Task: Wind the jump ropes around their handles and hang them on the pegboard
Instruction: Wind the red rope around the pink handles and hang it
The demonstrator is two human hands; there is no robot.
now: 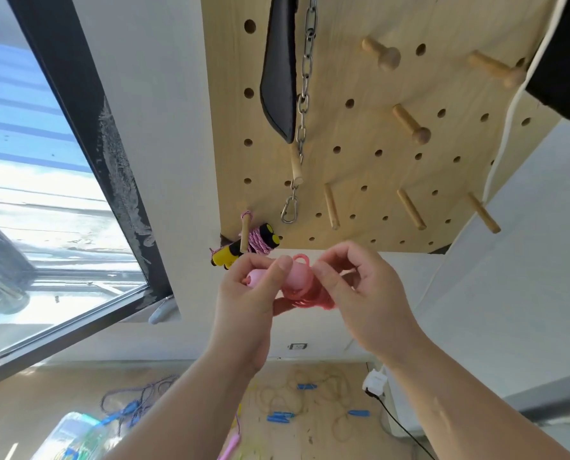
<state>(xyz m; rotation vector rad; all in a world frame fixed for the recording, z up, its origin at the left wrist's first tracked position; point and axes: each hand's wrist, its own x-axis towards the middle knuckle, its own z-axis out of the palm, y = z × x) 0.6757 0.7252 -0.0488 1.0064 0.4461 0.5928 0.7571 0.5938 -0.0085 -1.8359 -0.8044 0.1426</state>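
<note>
Wall pegboard (343, 127) beside window (44, 210) | left hand (247, 293), right hand (366, 293) hold pink rope (296, 277)

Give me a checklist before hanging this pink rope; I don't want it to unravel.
1. Pink rope wound on its handles: ok, coils show.
2. Rope end tucked: cannot tell, fingers hide it.
3. Left hand and right hand hold it: ok.
4. Free peg on pegboard: ok, bare.
5. Yellow-handled rope hung clear of that peg: ok.
</note>
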